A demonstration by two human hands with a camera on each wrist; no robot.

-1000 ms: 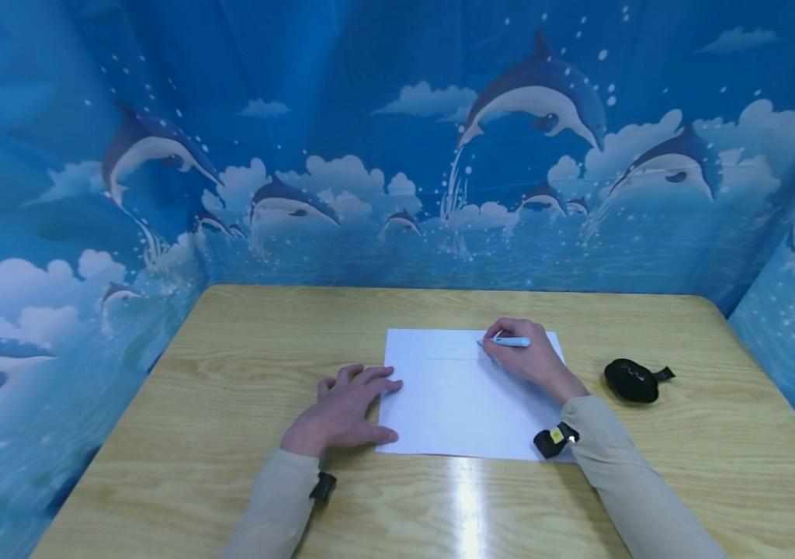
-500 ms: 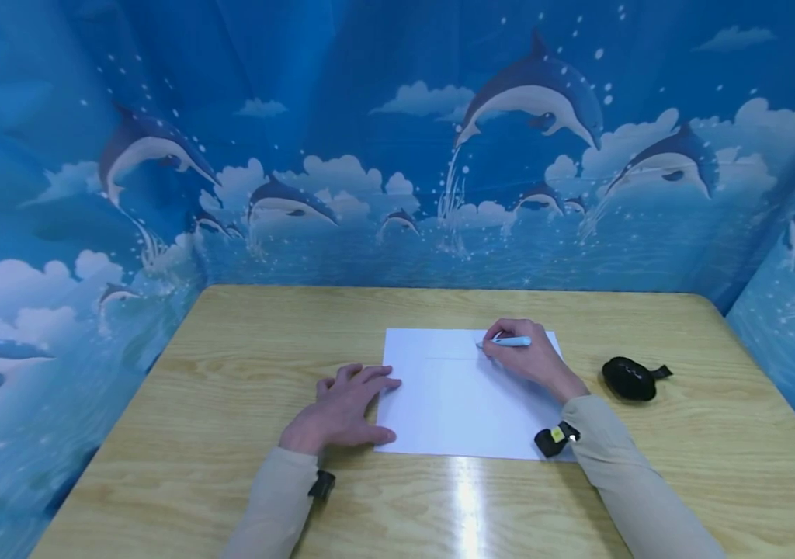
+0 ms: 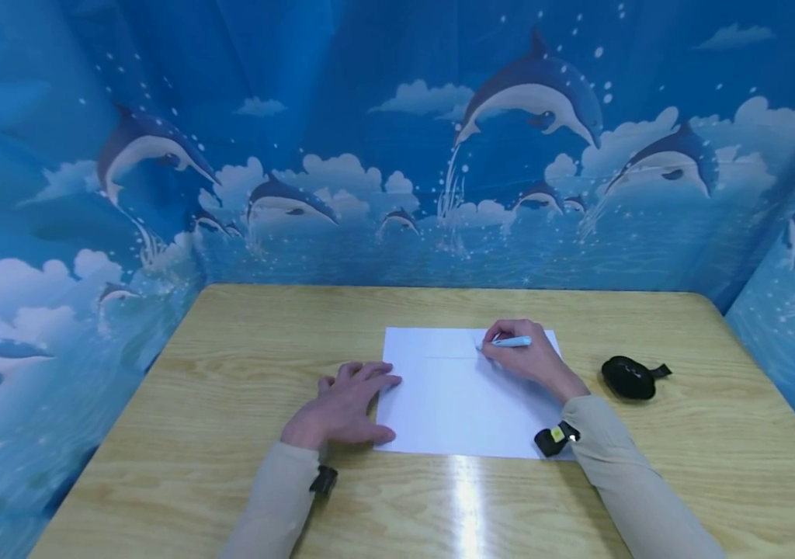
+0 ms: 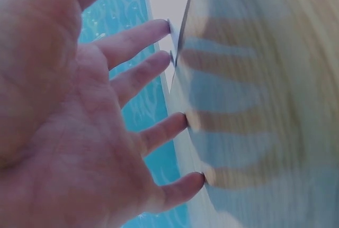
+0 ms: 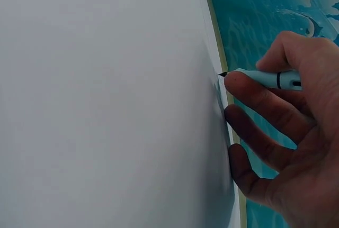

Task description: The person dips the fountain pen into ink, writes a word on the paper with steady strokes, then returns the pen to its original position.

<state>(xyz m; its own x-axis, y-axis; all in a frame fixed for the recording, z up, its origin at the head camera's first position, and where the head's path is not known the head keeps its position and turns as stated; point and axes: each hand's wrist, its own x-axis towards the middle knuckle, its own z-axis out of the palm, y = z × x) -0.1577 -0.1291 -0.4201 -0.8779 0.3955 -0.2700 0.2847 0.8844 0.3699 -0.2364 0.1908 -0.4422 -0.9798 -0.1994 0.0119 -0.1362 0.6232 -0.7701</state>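
One left hand [image 3: 344, 407] splays; the right hand [image 3: 532, 360] pinches a pen [image 3: 518, 341].

This is a screened-off indoor work corner, much like a booth, set round a wood-grain table [image 3: 230, 349]. Blue sheeting [image 3: 369, 46] hangs behind the table and along its left and right sides, hiding whatever lies beyond. Folds and creases run through this sheeting, and its print shows leaping dolphins [image 3: 533, 89], clouds [image 3: 341, 175] and sea [image 3: 341, 264]. A bright streak of reflected light [image 3: 467, 505] lies on the table's near part, like lamp glare. White paper [image 3: 439, 407] lying on the table gives it the look of a desk; whether a home, office or lab surrounds it cannot be told
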